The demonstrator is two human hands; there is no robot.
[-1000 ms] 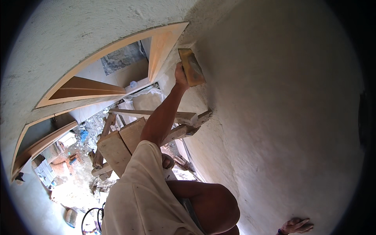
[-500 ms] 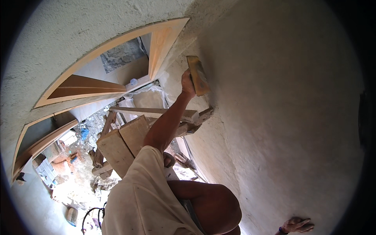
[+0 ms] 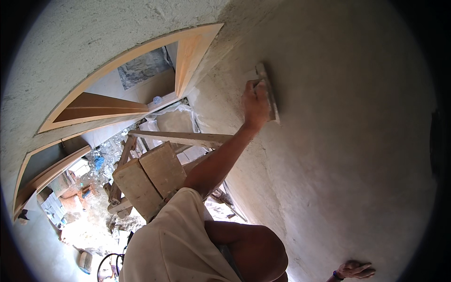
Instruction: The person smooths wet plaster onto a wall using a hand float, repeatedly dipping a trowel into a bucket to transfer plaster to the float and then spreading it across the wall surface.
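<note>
My left hand [image 3: 256, 104] is closed around the handle of a plastering float [image 3: 269, 96]. The float is seen nearly edge-on, its flat face against the grey plastered wall [image 3: 343, 141]. Damp-looking, smoothed plaster surrounds it, with a rougher, paler strip towards the corner. At the lower right, my right hand [image 3: 357, 270] rests on the same wall with its fingers stretched out and nothing in them. A dark band circles that wrist.
Wooden planks [image 3: 162, 167] and a scaffold beam [image 3: 183, 137] lie below my left arm. Left of the corner are a wood-framed opening [image 3: 188, 56] and a second frame [image 3: 51, 164]. Rubble [image 3: 105, 188] covers the ground far below. My bent knee [image 3: 253, 249] is close to the wall.
My left hand has moved the float to the right along the wall, away from the corner, and turned it from showing its yellowish face to nearly edge-on. My right hand stays in place.
</note>
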